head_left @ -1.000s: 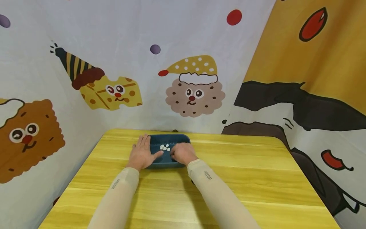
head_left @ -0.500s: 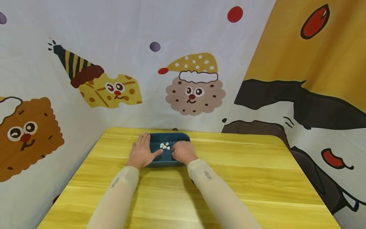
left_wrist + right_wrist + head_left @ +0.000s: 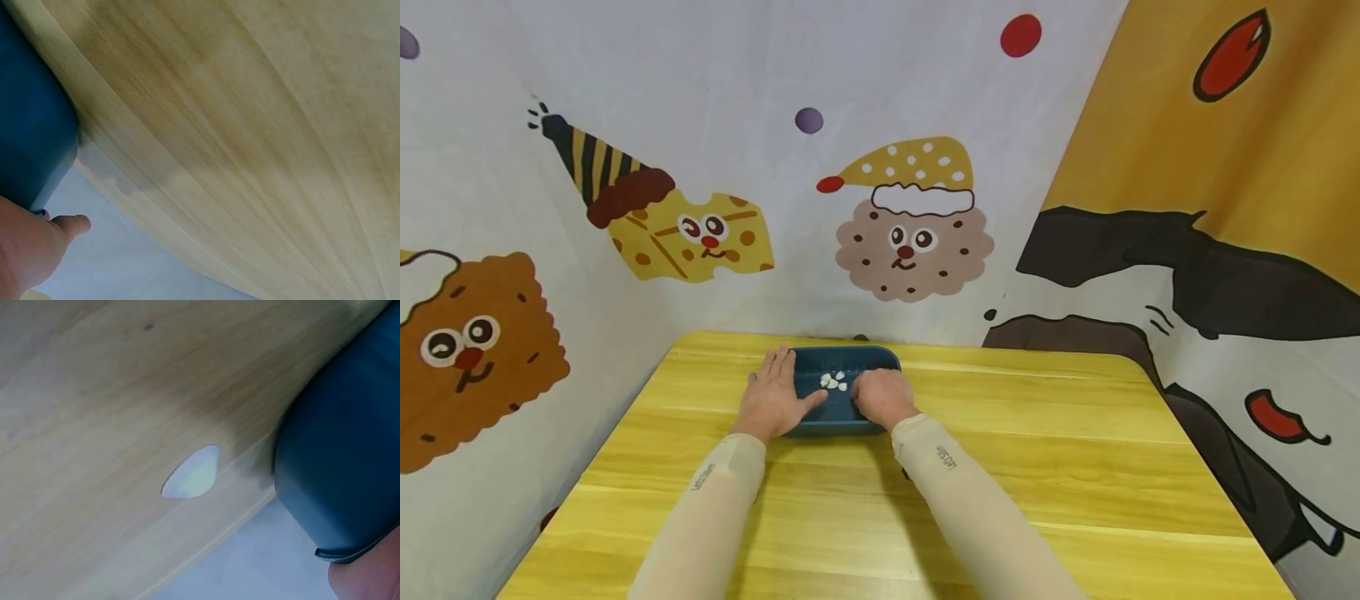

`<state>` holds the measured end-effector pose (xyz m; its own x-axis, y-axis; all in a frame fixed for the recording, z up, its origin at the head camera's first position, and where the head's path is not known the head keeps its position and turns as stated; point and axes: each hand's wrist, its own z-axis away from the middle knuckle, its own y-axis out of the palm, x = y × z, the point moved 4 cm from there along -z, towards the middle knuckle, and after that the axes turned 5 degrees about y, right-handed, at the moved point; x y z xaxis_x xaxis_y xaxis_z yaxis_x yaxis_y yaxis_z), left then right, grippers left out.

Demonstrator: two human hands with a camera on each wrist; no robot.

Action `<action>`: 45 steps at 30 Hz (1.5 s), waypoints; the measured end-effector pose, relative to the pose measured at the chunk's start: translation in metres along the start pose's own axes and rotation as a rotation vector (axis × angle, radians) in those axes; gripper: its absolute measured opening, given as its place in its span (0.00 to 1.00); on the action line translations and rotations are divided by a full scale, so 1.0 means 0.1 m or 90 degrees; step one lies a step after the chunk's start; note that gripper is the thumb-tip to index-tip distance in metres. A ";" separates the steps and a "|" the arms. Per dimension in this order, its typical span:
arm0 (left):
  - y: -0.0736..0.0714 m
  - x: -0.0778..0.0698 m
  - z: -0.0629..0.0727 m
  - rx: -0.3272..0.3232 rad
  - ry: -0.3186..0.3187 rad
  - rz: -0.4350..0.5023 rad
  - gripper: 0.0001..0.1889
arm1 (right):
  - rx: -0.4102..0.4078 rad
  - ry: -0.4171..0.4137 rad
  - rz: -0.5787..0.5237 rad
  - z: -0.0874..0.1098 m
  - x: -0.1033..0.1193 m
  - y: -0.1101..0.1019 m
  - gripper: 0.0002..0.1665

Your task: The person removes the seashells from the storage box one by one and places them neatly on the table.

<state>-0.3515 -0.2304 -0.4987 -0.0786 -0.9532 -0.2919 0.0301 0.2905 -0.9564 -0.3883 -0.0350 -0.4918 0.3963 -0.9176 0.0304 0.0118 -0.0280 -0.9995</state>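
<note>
A dark blue rectangular tray [image 3: 831, 427] sits near the table's far edge, with several small white lumps [image 3: 832, 381] grouped on its floor. My left hand [image 3: 769, 398] lies along the tray's left side, fingers straight and thumb reaching inwards over the floor. Over the right half of the tray, my right hand [image 3: 883, 397] is curled into a fist just right of the lumps. I cannot tell what is inside that fist, as its fingertips are hidden. In the right wrist view, part of the right hand [image 3: 369, 572] shows at the tray's rim [image 3: 337, 556].
The wooden-topped table [image 3: 1060, 433] stretches to both sides of the tray and towards me. A cartoon-printed cloth [image 3: 737, 83] hangs right behind it. In the right wrist view, a pale sharp-edged patch [image 3: 194, 475] shows on the tabletop beside the tray.
The head view has tilted slightly. My right hand's fingers have drawn a little to the right, away from the white lumps; the left hand, tray and lumps stay as they were.
</note>
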 end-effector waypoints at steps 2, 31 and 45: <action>-0.01 0.00 0.00 0.000 0.000 -0.002 0.57 | 0.001 -0.002 0.001 0.01 0.00 -0.01 0.12; 0.00 0.01 -0.02 -0.006 0.014 -0.010 0.56 | 0.043 -0.003 0.057 0.00 0.06 -0.02 0.09; -0.02 -0.01 0.00 -0.004 0.009 -0.003 0.55 | 0.061 0.032 0.071 -0.04 0.05 0.02 0.17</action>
<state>-0.3517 -0.2302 -0.4964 -0.0924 -0.9533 -0.2877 0.0237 0.2867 -0.9577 -0.3902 -0.0416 -0.4941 0.3534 -0.9318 -0.0829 0.0595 0.1108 -0.9921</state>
